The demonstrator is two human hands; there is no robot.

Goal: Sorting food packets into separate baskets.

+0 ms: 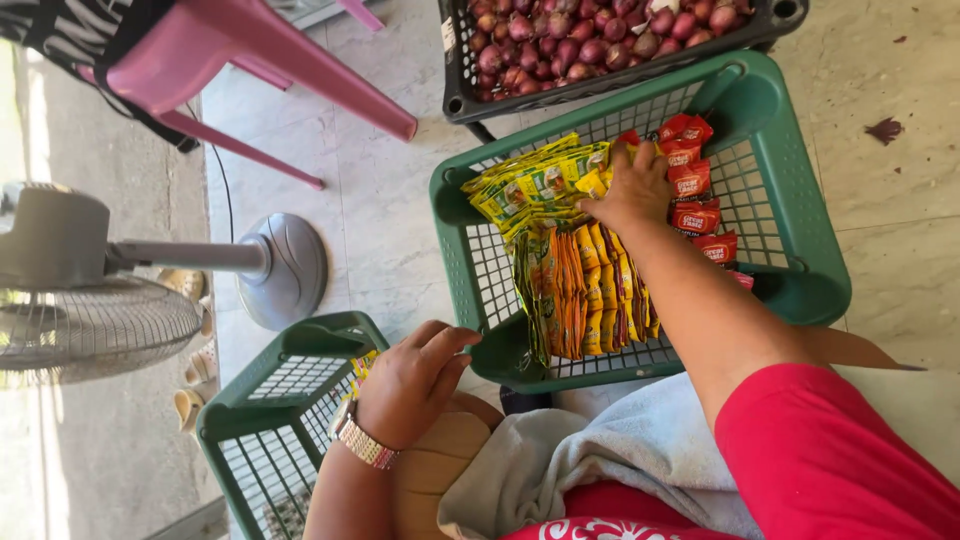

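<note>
The right hand (632, 190) lies flat and loose on yellow packets (540, 185) in the green basket (800, 250), beside red packets (695, 200). The left hand (410, 385) rests loose, holding nothing, by a second basket's (230, 420) corner.

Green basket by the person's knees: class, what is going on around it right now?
A person in a red top reaches the right hand into the green basket, resting it on yellow sachet strips beside a row of red sachets. The left hand, with a wristwatch, rests open by a second green basket. A black crate of red onions stands behind, a fan to one side.
</note>
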